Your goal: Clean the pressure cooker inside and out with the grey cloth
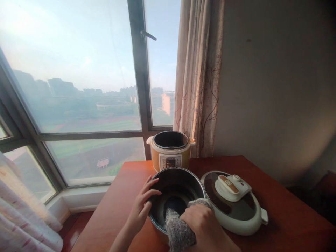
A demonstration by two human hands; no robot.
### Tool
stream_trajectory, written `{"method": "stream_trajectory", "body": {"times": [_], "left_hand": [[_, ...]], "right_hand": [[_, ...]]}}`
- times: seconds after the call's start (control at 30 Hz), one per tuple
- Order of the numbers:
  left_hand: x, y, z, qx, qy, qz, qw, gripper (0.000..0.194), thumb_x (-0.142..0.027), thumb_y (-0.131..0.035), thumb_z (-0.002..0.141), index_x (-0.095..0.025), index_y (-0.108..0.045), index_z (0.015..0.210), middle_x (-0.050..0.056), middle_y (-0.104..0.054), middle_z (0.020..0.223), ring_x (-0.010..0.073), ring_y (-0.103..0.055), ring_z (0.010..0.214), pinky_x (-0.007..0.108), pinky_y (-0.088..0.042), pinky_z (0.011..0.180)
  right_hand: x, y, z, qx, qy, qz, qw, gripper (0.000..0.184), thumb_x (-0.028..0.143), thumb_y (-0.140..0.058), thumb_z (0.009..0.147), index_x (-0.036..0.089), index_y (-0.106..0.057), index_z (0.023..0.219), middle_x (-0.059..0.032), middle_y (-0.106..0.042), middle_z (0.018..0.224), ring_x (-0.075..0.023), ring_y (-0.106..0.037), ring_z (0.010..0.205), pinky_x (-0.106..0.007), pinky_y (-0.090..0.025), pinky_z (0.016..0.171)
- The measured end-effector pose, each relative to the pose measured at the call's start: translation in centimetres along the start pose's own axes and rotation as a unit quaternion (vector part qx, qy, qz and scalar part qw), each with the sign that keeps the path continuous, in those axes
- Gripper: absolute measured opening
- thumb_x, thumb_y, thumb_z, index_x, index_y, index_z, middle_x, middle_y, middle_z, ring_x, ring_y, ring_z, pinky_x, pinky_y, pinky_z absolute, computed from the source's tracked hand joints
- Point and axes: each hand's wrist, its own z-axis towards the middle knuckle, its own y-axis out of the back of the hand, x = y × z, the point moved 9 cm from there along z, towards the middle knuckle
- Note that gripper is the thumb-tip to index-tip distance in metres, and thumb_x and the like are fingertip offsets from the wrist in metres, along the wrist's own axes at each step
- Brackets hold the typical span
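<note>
A dark inner pot [181, 183] stands at the table's near side, its mouth tilted towards me. My left hand [141, 207] grips the pot's left rim, fingertips curled over the edge. In my right hand [201, 222] is a bunched grey cloth [179, 231], held at the near right rim. One end of the cloth hangs inside the pot; whether it touches the bottom I cannot tell. Right behind the pot is the yellow and white electric pressure cooker body [155, 159], its top uncovered and its control panel facing me.
The cooker lid [245, 218], white with a dark top and a brown handle, lies to the right of the pot. Everything rests on a reddish-brown table [283, 217]. Beyond are a window [86, 105], a curtain [199, 77] and a grey wall [262, 105].
</note>
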Motion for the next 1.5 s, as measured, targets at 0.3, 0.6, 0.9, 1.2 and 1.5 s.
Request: {"method": "stream_trajectory", "body": {"times": [0.3,0.6,0.9,1.2,1.5], "left_hand": [[-2.0,-1.9,-4.9,-0.106,0.081,0.153,0.979,0.038,-0.036,-0.051,0.095,-0.027,-0.063,0.13,0.011,-0.028,0.164,0.0342,-0.035,0.147,0.056,-0.04,0.113],[-1.7,-2.5,-4.5,-0.104,0.135,0.104,0.98,0.021,-0.037,-0.057,0.089,-0.027,-0.071,0.101,0.008,-0.039,0.158,0.0375,-0.041,0.143,0.055,-0.045,0.108],[-1.5,-2.2,-3.4,-0.115,0.124,0.011,0.985,0.036,-0.016,-0.05,0.078,-0.025,-0.07,0.107,0.007,-0.044,0.154,0.0331,-0.03,0.149,0.054,-0.032,0.118],[0.3,-0.6,-1.2,0.015,0.114,-0.098,0.988,0.042,-0.021,-0.058,0.079,-0.024,-0.071,0.119,0.009,-0.04,0.159,0.0347,-0.028,0.15,0.052,-0.032,0.118],[0.9,0.1,0.0,0.049,0.103,-0.141,0.983,0.04,-0.043,-0.06,0.088,-0.026,-0.071,0.122,0.01,-0.038,0.161,0.0365,-0.031,0.149,0.054,-0.032,0.117]], "right_hand": [[0.9,1.2,0.4,-0.03,-0.02,-0.016,0.999,0.041,0.058,-0.077,0.063,0.025,-0.056,0.073,0.004,-0.064,0.07,-0.0177,-0.057,0.065,-0.033,-0.027,0.064],[1.0,1.2,0.8,-0.007,-0.053,-0.007,0.999,0.034,0.05,-0.077,0.065,0.024,-0.058,0.075,0.0011,-0.066,0.072,-0.0204,-0.058,0.067,-0.033,-0.029,0.065],[1.8,1.1,0.7,-0.005,-0.044,-0.016,0.999,0.036,0.056,-0.072,0.073,0.024,-0.057,0.077,0.001,-0.065,0.074,-0.0197,-0.058,0.067,-0.035,-0.028,0.065],[1.5,1.2,0.1,0.036,-0.017,-0.018,0.999,0.046,0.066,-0.074,0.069,0.024,-0.058,0.08,0.0008,-0.067,0.077,-0.0194,-0.059,0.069,-0.034,-0.029,0.065],[1.0,1.7,0.2,0.07,-0.017,-0.012,0.997,0.041,0.06,-0.077,0.069,0.024,-0.059,0.078,0.0027,-0.067,0.077,-0.0181,-0.059,0.071,-0.034,-0.033,0.066]]}}
